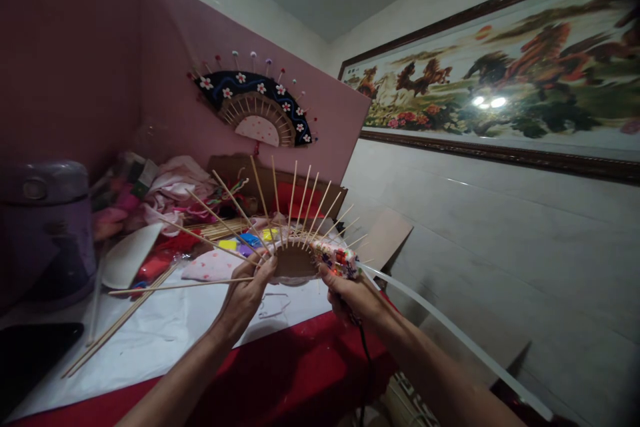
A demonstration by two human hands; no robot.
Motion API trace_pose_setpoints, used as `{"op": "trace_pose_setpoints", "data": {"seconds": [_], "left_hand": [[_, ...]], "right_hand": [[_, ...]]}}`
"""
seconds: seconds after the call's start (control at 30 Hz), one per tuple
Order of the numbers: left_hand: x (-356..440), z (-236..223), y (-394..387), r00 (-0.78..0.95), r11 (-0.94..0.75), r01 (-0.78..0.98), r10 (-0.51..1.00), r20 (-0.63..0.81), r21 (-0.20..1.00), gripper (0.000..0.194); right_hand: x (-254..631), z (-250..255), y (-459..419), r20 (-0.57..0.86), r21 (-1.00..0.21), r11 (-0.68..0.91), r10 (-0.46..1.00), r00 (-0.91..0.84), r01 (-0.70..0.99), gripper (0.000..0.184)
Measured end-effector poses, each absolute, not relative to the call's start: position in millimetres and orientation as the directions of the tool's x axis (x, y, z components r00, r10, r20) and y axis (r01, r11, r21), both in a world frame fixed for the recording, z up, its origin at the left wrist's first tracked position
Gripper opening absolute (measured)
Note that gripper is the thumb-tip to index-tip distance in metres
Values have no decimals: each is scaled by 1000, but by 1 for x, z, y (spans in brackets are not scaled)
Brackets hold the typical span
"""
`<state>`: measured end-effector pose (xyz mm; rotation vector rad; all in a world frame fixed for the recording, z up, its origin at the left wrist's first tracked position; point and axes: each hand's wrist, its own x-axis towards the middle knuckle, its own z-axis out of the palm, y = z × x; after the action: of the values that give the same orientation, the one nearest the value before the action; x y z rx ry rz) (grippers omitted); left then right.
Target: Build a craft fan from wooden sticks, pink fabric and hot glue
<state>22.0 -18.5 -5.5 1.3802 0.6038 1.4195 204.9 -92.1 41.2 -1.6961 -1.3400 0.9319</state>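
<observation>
Brown cardboard, a half-round piece (pixel 296 263) with wooden sticks (pixel 259 190) fanning from its curved edge, sits up in front of you, above the white sheet (pixel 165 333). Your left hand (pixel 247 290) pinches its left end between thumb and fingers; your right hand (pixel 355 293) is closed round a patterned glue gun (pixel 335 260) at its right end. A clear glue stick (pixel 450 323) juts far out to your right, and a black cord (pixel 365 353) hangs over the red cloth (pixel 300 373). You have open room above the cloth between your forearms; leftward, loose sticks (pixel 123 320) cross the sheet near the phone (pixel 35 353) and purple bottle (pixel 55 233)
</observation>
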Motion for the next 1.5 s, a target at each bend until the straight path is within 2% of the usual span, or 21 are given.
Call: {"op": "trace_pose_setpoints", "data": {"seconds": [0.67, 0.93, 1.27, 1.37, 1.5], "left_hand": [[22, -5, -19, 162, -342, -337, 897, 412, 877, 30], [23, -7, -17, 175, -317, -338, 904, 390, 886, 34], [23, -9, -16, 191, -330, -318, 896, 402, 889, 39], [24, -9, -16, 201, -311, -327, 900, 387, 892, 40], [24, -9, -16, 191, -305, -333, 905, 381, 892, 42]], "right_hand": [[214, 39, -103, -118, -860, -202, 972, 203, 468, 70], [213, 47, -100, 5, -889, -86, 980, 198, 449, 60], [214, 52, -98, 25, -882, -47, 989, 147, 469, 52], [210, 57, -97, 28, -850, -70, 984, 178, 522, 49], [206, 62, -98, -14, -767, -187, 961, 275, 614, 51]]}}
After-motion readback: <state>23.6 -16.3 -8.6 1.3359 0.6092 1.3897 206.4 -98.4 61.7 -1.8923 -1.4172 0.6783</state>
